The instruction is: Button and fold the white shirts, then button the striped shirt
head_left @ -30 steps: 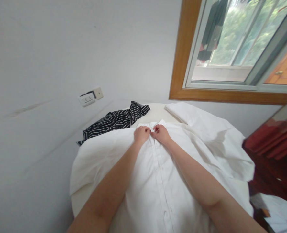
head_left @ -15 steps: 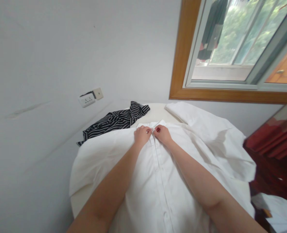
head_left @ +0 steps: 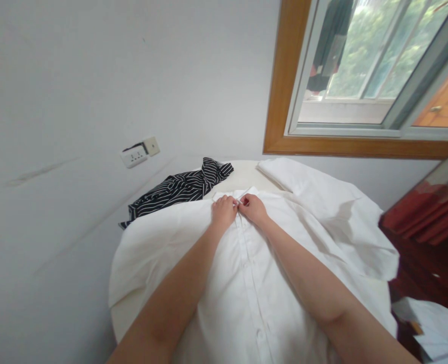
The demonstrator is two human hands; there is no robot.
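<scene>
A white button-up shirt (head_left: 224, 283) lies spread face up over a round cream-coloured table (head_left: 242, 174), its collar toward the wall and its sleeves out to both sides. At the top of the button placket, just below the collar, my left hand (head_left: 225, 210) pinches the cloth. My right hand (head_left: 253, 208) grips the shirt edge right beside it, thumb and forefinger pressed together. The fingertips of both hands meet there; the button between them is too small to make out. Lower down the placket, a button (head_left: 260, 333) shows.
A black garment with white stripes (head_left: 170, 189) lies crumpled at the table's back left. Behind it on the wall is a socket (head_left: 134, 156). A wood-framed window (head_left: 345, 146) is at upper right. Red fabric (head_left: 428, 215) hangs right, with white items (head_left: 436, 323) below.
My left hand has shifted slightly right, closing the small gap to my right hand at the collar. The shirt lies as before.
</scene>
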